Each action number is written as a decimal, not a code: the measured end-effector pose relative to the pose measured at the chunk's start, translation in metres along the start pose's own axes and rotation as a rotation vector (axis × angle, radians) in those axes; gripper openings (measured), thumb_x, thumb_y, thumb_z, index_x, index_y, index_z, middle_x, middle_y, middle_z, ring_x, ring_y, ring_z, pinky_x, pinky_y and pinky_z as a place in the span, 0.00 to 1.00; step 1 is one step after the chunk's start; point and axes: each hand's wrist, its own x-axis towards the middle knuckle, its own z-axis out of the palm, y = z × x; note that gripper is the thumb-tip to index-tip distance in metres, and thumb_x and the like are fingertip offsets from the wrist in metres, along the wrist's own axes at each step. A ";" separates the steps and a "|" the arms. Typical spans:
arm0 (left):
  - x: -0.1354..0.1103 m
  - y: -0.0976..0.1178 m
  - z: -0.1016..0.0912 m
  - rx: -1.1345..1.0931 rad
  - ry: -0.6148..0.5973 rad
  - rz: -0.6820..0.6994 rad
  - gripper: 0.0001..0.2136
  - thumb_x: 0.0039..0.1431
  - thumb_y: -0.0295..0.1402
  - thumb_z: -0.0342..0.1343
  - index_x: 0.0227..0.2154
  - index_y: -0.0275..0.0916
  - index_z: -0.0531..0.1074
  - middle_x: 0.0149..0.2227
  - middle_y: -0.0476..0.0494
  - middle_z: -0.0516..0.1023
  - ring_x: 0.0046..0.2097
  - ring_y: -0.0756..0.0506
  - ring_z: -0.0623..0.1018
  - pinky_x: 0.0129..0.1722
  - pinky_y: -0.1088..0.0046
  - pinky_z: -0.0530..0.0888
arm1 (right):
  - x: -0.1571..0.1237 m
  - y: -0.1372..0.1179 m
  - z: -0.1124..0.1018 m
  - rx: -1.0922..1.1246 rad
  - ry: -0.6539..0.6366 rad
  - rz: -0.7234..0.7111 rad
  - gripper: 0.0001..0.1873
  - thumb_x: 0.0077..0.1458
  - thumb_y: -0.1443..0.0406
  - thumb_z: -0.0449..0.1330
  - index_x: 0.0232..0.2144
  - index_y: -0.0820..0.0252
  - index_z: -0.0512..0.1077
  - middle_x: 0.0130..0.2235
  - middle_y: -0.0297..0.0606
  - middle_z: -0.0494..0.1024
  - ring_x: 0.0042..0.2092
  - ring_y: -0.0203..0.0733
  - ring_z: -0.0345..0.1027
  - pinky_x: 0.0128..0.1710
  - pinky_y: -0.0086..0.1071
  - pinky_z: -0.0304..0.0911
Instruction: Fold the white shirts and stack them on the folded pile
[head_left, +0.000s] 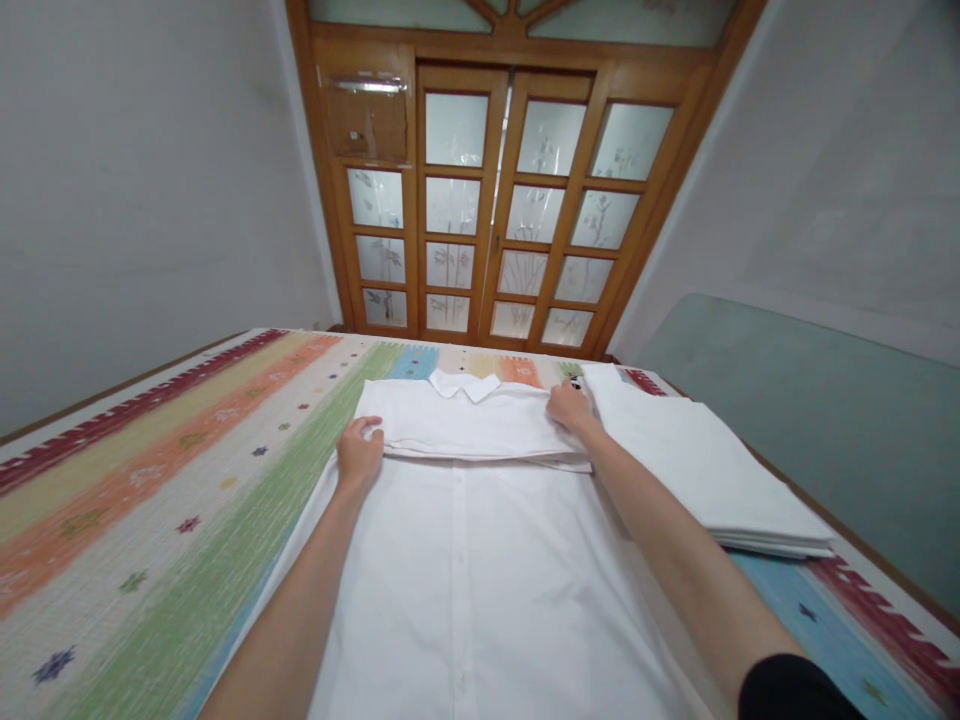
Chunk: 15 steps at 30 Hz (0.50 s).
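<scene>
A white collared shirt (pixel 480 560) lies flat on a striped, many-coloured cloth (pixel 150 480), its collar (pixel 465 384) pointing away from me. A folded band of the shirt lies across its upper part. My left hand (pixel 358 455) grips the left end of that fold, fingers curled round the fabric. My right hand (pixel 571 410) presses on the right end of the fold, fingers closed on the cloth.
A stack of folded white cloth (pixel 697 460) lies to the right of the shirt. Beyond the surface stands a wooden door with frosted glass panes (pixel 495 200). Plain walls rise on both sides.
</scene>
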 end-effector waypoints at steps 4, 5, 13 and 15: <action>-0.001 0.001 -0.001 0.003 0.000 0.000 0.12 0.48 0.26 0.51 0.34 0.39 0.77 0.43 0.43 0.80 0.48 0.41 0.77 0.55 0.63 0.69 | 0.000 -0.004 0.011 -0.021 0.027 0.012 0.20 0.61 0.72 0.48 0.51 0.70 0.72 0.56 0.63 0.67 0.53 0.54 0.70 0.51 0.41 0.64; -0.001 0.001 -0.001 0.005 -0.002 0.000 0.12 0.48 0.26 0.51 0.34 0.38 0.77 0.43 0.42 0.80 0.48 0.41 0.77 0.55 0.63 0.69 | 0.000 -0.004 0.012 -0.021 0.035 0.013 0.21 0.61 0.73 0.47 0.52 0.69 0.72 0.55 0.62 0.68 0.53 0.53 0.70 0.51 0.41 0.64; -0.001 0.001 0.000 0.004 -0.010 0.036 0.11 0.49 0.26 0.52 0.34 0.38 0.76 0.42 0.42 0.80 0.47 0.41 0.77 0.54 0.63 0.69 | 0.006 -0.007 0.018 0.041 0.123 0.128 0.23 0.61 0.74 0.41 0.53 0.75 0.67 0.54 0.66 0.68 0.53 0.54 0.69 0.48 0.39 0.65; -0.001 0.001 0.000 -0.007 -0.009 0.048 0.10 0.50 0.26 0.52 0.34 0.38 0.76 0.42 0.41 0.80 0.47 0.41 0.77 0.54 0.63 0.69 | 0.008 -0.009 0.020 0.064 0.151 0.156 0.23 0.61 0.75 0.40 0.53 0.77 0.67 0.53 0.67 0.68 0.53 0.54 0.68 0.48 0.39 0.65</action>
